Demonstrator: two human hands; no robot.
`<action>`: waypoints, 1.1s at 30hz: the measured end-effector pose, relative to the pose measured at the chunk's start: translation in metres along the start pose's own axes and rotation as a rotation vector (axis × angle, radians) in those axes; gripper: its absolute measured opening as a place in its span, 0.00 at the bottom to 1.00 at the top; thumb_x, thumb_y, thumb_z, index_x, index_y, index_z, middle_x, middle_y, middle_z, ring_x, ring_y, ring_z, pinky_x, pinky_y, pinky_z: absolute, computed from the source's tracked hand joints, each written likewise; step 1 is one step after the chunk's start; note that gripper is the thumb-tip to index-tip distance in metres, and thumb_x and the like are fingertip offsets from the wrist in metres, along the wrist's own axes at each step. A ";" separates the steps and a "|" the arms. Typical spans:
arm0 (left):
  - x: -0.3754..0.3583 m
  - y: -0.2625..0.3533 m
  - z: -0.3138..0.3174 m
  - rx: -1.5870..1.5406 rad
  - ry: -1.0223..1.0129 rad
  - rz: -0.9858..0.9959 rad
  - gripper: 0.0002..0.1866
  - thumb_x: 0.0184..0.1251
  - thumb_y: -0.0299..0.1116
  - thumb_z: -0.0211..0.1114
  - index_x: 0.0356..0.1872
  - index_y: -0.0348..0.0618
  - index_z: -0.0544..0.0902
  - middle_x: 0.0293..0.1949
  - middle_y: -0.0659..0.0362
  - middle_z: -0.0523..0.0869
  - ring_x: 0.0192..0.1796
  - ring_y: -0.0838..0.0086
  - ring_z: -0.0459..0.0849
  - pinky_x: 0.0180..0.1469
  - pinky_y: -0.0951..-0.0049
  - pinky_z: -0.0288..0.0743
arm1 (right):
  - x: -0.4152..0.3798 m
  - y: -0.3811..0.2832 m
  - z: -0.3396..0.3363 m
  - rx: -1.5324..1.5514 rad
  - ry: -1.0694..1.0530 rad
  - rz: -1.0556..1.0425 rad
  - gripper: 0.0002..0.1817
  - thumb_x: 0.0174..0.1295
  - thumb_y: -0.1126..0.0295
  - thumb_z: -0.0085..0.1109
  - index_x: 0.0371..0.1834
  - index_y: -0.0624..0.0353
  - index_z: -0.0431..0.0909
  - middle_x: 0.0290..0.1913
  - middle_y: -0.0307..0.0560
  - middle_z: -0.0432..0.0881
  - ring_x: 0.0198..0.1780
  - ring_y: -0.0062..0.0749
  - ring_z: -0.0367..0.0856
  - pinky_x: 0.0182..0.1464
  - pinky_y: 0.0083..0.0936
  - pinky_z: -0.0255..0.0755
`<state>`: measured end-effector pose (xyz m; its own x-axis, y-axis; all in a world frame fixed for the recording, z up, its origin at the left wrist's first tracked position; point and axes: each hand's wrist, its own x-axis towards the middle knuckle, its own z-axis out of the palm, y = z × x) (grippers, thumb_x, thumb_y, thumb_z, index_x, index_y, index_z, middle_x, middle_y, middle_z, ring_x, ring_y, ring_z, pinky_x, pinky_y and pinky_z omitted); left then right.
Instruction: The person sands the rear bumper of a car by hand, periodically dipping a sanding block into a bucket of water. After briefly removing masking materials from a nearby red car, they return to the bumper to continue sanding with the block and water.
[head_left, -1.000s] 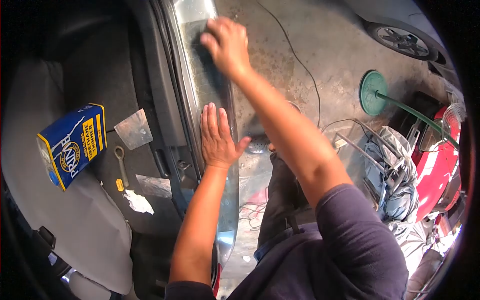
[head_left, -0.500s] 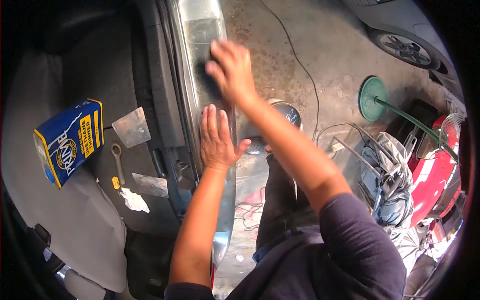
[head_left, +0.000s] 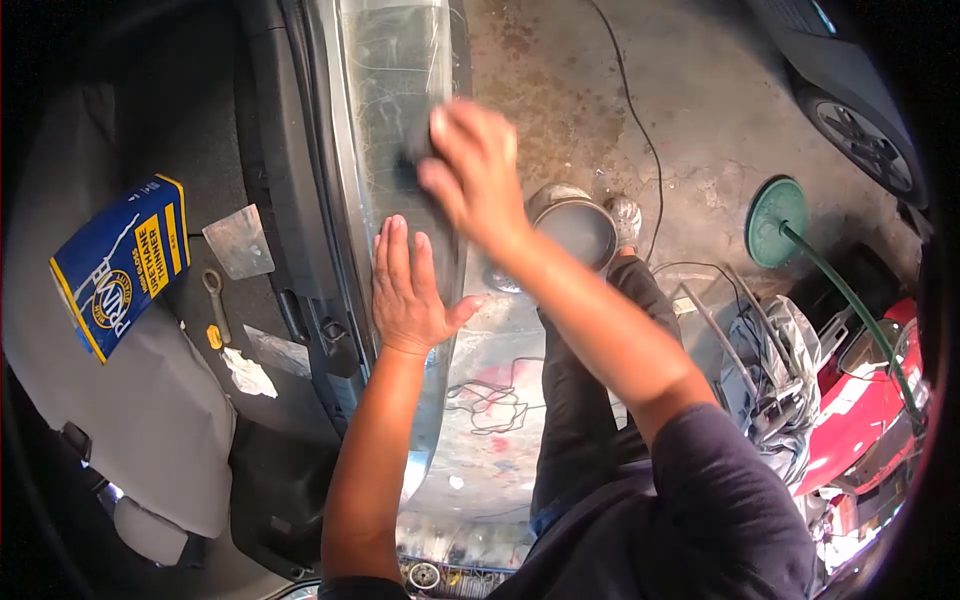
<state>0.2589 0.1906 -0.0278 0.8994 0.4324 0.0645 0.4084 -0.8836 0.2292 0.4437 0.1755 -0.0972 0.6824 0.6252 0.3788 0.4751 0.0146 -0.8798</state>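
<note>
My left hand (head_left: 410, 300) lies flat on the car's rear bumper (head_left: 390, 90), fingers stretched and thumb spread, with nothing in it. Farther up the same panel, my right hand (head_left: 480, 165) is bent over a dark grey pad (head_left: 418, 145), which presses on the wet-looking, scuffed surface. Motion blurs the fingertips, and most of the pad is hidden under them. Pale streaks and smears mark the bumper around both hands.
Left, in the car's cargo area, are a blue thinner can (head_left: 125, 265), a metal eye bolt (head_left: 216, 300), grey sheets (head_left: 240, 243) and crumpled white paper (head_left: 248, 373). A bucket (head_left: 575, 235) stands by my foot. Cables (head_left: 640, 110) cross the floor near a green disc-based stand (head_left: 775, 222).
My right hand has slid along the bumper with the dark pad, still blurred. The left hand stays flat on the panel. The view has shifted, bringing the bucket and shoe into sight.
</note>
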 end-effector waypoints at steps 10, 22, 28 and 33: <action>0.000 0.003 0.001 0.057 -0.041 -0.050 0.54 0.73 0.76 0.44 0.81 0.35 0.57 0.78 0.32 0.62 0.78 0.35 0.64 0.78 0.35 0.58 | 0.120 0.053 -0.004 -0.180 -0.065 -0.008 0.25 0.63 0.60 0.74 0.64 0.48 0.81 0.66 0.50 0.79 0.63 0.54 0.75 0.66 0.49 0.68; 0.007 0.005 -0.002 0.089 -0.075 -0.062 0.52 0.75 0.74 0.46 0.81 0.35 0.58 0.78 0.35 0.64 0.78 0.37 0.65 0.78 0.37 0.57 | 0.134 0.049 -0.018 -0.173 -0.151 -0.086 0.24 0.63 0.56 0.72 0.61 0.49 0.82 0.62 0.47 0.82 0.60 0.53 0.77 0.62 0.47 0.71; 0.006 0.005 -0.001 0.052 -0.041 -0.069 0.53 0.74 0.74 0.49 0.81 0.36 0.57 0.79 0.35 0.63 0.79 0.37 0.63 0.80 0.38 0.55 | 0.005 -0.003 -0.041 -0.066 -0.358 -0.151 0.32 0.54 0.59 0.77 0.65 0.43 0.79 0.67 0.41 0.78 0.58 0.48 0.77 0.57 0.48 0.73; 0.002 0.002 0.000 0.008 -0.010 -0.056 0.54 0.72 0.75 0.50 0.82 0.37 0.55 0.80 0.33 0.60 0.80 0.38 0.62 0.80 0.38 0.56 | 0.073 0.029 -0.036 -0.106 -0.337 -0.383 0.28 0.57 0.55 0.75 0.62 0.42 0.81 0.65 0.38 0.81 0.58 0.46 0.78 0.59 0.47 0.71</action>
<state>0.2615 0.1901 -0.0268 0.8767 0.4792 0.0424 0.4590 -0.8595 0.2248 0.5267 0.1932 -0.0846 0.2399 0.8071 0.5395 0.7211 0.2239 -0.6557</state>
